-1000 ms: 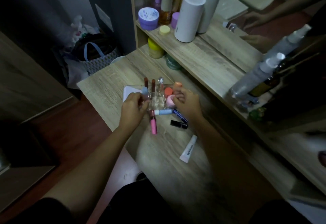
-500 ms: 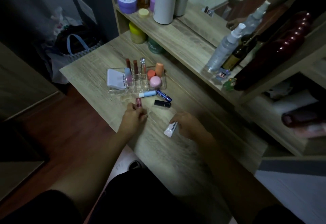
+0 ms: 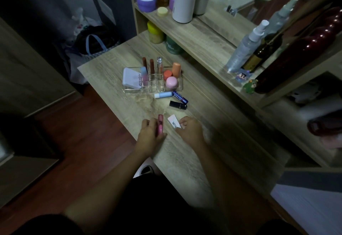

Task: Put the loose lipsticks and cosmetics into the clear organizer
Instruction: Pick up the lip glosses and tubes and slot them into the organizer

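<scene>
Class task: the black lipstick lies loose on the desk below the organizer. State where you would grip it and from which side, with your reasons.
Grip the black lipstick across its middle, coming from above, fingers on its two long sides. It lies flat on the desk, a short cylinder pointing left-right, so its ends are harder to pinch. The blue tube lies close behind it, so come straight down.

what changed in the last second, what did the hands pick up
Both hands drew back from the clear organizer toward the table's near edge. The left hand took hold of the pink lip gloss; the right hand took the white tube. The light blue balm, dark blue Nivea stick and black lipstick stayed lying loose beside the organizer.
</scene>
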### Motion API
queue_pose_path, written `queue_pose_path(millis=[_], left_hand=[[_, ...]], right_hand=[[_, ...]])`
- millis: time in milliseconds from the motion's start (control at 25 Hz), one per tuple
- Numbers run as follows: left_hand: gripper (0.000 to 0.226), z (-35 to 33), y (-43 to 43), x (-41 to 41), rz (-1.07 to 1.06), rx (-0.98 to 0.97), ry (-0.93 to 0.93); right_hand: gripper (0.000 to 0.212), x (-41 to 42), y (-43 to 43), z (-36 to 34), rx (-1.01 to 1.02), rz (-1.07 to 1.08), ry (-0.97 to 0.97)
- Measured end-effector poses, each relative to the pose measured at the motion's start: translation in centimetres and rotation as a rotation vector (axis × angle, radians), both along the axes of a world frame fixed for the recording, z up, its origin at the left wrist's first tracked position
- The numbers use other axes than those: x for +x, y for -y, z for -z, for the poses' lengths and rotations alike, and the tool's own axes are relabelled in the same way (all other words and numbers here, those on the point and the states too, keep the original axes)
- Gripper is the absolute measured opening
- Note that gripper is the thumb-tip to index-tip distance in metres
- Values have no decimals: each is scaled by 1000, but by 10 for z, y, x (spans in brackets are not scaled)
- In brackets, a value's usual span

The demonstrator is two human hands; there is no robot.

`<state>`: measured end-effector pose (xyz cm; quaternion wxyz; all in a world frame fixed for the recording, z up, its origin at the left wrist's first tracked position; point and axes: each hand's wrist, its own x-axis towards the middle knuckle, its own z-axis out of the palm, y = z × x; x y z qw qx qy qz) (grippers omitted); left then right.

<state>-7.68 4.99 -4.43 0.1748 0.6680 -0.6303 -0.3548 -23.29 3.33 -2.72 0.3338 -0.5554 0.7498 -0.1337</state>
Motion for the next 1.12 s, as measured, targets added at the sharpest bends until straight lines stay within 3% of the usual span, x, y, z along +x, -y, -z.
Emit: queue_pose_path(millis=[120, 280, 480, 600, 720, 840, 920, 1120], left_hand=[[46, -6, 16, -1, -93, 22, 6], [39, -16, 48, 4, -237, 74, -37], [29, -24, 83, 22, -274, 83, -66], [28, -39, 87, 33, -320, -27, -187], [41, -60, 96, 30, -268, -175, -213], [30, -81, 115, 30, -152, -308, -220], [21, -91, 126, 29, -100, -373, -149], [24, -92, 153, 34, 10, -494, 53]], right_hand=[[26, 16, 4, 3, 70, 231, 180], [31, 27, 28, 3, 110, 360, 318], [30, 39, 67, 3, 131, 333, 357], [27, 36, 66, -9, 16, 268, 451], [28, 32, 73, -26, -139, 219, 566], [28, 32, 92, -46, -257, 173, 642], [23, 31, 104, -54, -318, 164, 642], [31, 32, 132, -46, -376, 179, 581]])
